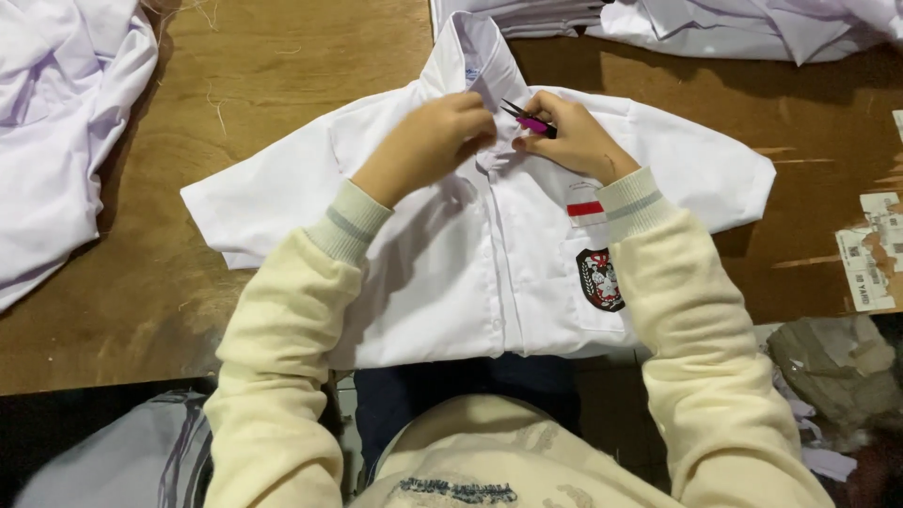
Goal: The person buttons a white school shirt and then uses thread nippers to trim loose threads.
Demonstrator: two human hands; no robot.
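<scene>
A white short-sleeved cotton shirt (470, 273) lay flat mid-desk, hem over the near edge of the brown wooden desk (179, 282). The left hand (442, 136) pinched its collar, while the right hand (569, 136) was clamped on small pink-handled thread snips (529, 120). Heaps of white shirts (56, 122) crowded the left edge and far-right corner; bare wood stayed open either side.

Garment workshop, finishing stage, seen from above. Worn, scratched brown plywood worktable (282, 85) strewn with loose thread ends. Small white short-sleeved uniform shirt (451, 263) with sewn chest badge laid flat for trimming, pink-handled thread snips (529, 120) at its collar. More white shirts heaped at the left edge (56, 122) and stacked along the far side (743, 23). Peeling paper labels (870, 254) stuck at the table's right edge; crumpled fabric scraps (832, 376) dropped below it.
</scene>
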